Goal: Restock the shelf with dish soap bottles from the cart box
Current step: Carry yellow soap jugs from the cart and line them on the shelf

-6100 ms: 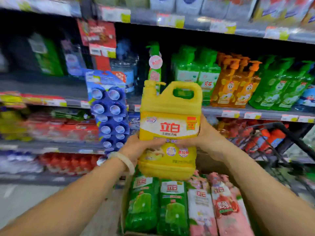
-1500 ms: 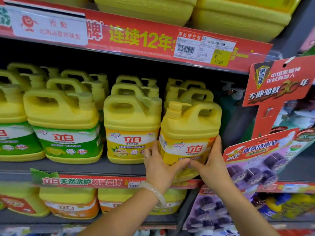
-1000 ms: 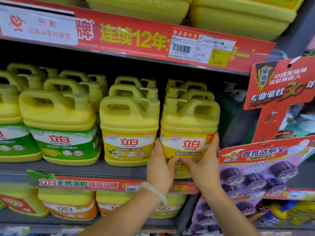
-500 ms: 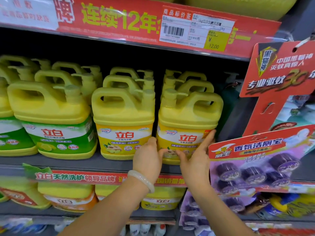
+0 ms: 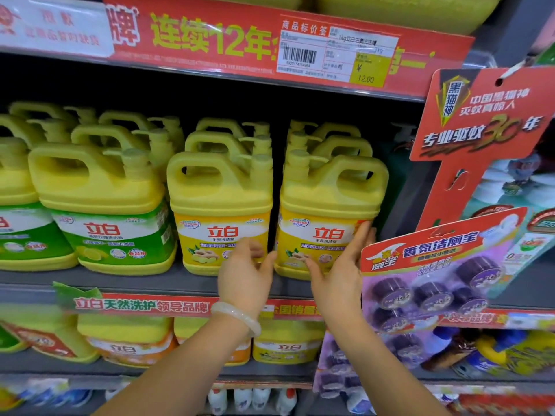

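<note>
The yellow dish soap bottle (image 5: 329, 202) with a yellow ginger label stands upright at the right end of the grey shelf (image 5: 135, 279), at the front of its row. My left hand (image 5: 244, 274), a pale bangle on its wrist, hovers with fingers spread in front of the gap between this bottle and the matching bottle (image 5: 220, 205) to its left, touching neither. My right hand (image 5: 339, 265) is flat and open, its fingertips resting against the bottle's lower right side. The cart box is out of view.
Green-label jugs (image 5: 105, 211) fill the shelf to the left. A red hanging card strip (image 5: 480, 139) with purple toilet-cleaner packs (image 5: 429, 283) juts out close to my right hand. Above runs a red shelf edge with a price tag (image 5: 339, 52); more bottles stand on the lower shelf (image 5: 285, 343).
The bottle, carried in both hands, was set down on the shelf and pushed back into line. My left hand has come off it; my right hand has opened to a fingertip touch.
</note>
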